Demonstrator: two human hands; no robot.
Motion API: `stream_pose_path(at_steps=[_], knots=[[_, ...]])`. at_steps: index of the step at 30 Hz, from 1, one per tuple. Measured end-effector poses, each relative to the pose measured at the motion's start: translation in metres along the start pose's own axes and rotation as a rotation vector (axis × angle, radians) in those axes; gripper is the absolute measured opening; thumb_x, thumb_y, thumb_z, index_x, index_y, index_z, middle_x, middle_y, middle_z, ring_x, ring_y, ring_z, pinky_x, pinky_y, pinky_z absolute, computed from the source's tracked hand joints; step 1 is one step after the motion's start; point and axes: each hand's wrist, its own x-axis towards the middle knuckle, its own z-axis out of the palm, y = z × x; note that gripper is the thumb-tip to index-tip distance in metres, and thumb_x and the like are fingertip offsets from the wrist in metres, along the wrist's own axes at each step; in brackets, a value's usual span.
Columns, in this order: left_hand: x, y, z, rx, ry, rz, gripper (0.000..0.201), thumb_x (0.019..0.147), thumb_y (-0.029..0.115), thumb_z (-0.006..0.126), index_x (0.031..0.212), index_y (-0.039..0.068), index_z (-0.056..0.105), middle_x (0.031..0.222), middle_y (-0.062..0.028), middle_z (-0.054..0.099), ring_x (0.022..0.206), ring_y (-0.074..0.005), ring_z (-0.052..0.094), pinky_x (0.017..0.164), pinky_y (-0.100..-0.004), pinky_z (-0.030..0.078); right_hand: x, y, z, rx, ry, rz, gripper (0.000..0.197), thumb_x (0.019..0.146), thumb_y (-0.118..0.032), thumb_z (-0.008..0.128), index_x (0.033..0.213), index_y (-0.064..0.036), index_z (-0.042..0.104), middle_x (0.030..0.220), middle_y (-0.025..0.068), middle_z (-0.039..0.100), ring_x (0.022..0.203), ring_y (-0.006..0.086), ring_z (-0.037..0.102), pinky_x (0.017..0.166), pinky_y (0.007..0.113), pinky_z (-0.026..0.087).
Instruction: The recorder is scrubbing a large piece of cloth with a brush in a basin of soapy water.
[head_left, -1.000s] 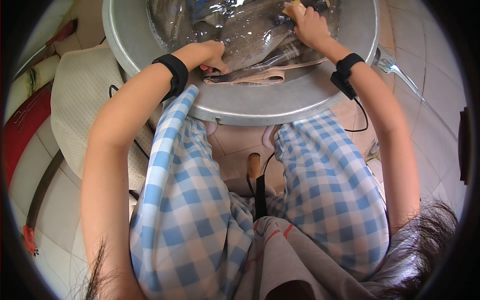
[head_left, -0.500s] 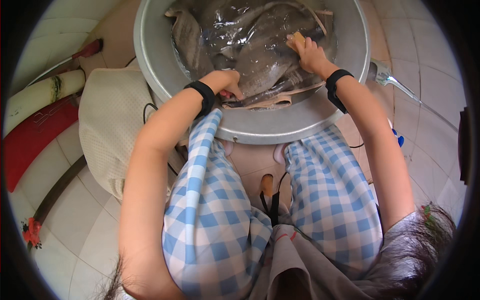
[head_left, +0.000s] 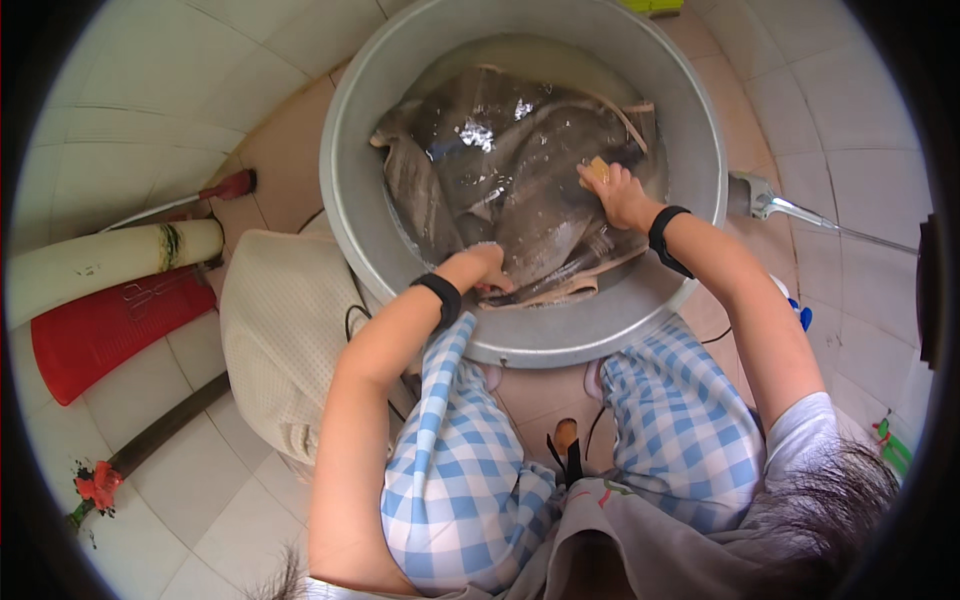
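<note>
A wide metal basin [head_left: 540,345] stands in front of my knees with a soaked dark grey-brown cloth [head_left: 545,220] in its water. The cloth has a pale pink border and lies in folds. My left hand [head_left: 488,266] is closed on the cloth near the basin's near side, its fingertips partly hidden. Farther right, my right hand [head_left: 625,198] grips a small yellow block [head_left: 597,170] and rests low over the cloth. Whether the block is soap or a brush I cannot make out.
Left of the basin a cream textured cloth [head_left: 285,335] is draped over something. Beyond it lie a pale cylinder [head_left: 110,270] and a red plastic panel [head_left: 120,335]. A metal-handled tool [head_left: 765,197] stands by the basin's right side. Tiled walls [head_left: 130,120] close in.
The view has shifted, so the basin and both hands sit lower and its far side shows more. Both hands keep about the same places on the cloth.
</note>
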Motion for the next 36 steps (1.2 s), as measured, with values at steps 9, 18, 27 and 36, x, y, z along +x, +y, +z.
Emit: stream_pose_path(at_steps=[9,18,27,36], knots=[[-0.001,0.000,0.002,0.027,0.057,0.031,0.046,0.068,0.044,0.071,0.061,-0.002,0.068,0.060,-0.0087,0.066,0.054,-0.0197,0.065,0.056,-0.0305,0.054,-0.007,-0.006,-0.004,-0.092,0.039,0.069,0.090,0.082,-0.013,0.057,0.147,-0.0381,0.000,0.132,0.0228,0.033,0.111,0.0352,0.045,0.092,0.041,0.040],[-0.007,-0.001,0.011,0.158,0.236,0.075,0.056,0.068,0.051,0.070,0.071,-0.005,0.068,0.065,-0.0148,0.066,0.071,-0.0292,0.068,0.070,-0.0382,0.053,-0.002,-0.012,0.002,-0.120,0.096,0.145,0.090,0.083,-0.021,0.059,0.145,-0.0456,-0.001,0.132,0.0188,0.033,0.109,0.0307,0.045,0.081,0.044,0.044],[-0.011,-0.007,-0.004,0.062,0.045,0.092,0.055,0.075,0.053,0.065,0.059,0.001,0.068,0.056,-0.0079,0.064,0.057,-0.0223,0.065,0.060,-0.0335,0.052,-0.010,-0.001,-0.009,0.035,0.066,0.036,0.090,0.079,-0.013,0.057,0.146,-0.0410,0.004,0.134,0.0207,0.030,0.114,0.0363,0.043,0.093,0.043,0.038],[-0.009,0.007,-0.008,0.064,0.016,0.028,0.048,0.073,0.045,0.071,0.062,-0.002,0.068,0.061,-0.0087,0.067,0.062,-0.0201,0.067,0.064,-0.0314,0.054,-0.007,0.002,-0.015,0.148,0.009,0.095,0.099,0.075,-0.008,0.062,0.146,-0.0421,0.004,0.134,0.0207,0.029,0.117,0.0377,0.040,0.095,0.047,0.036]])
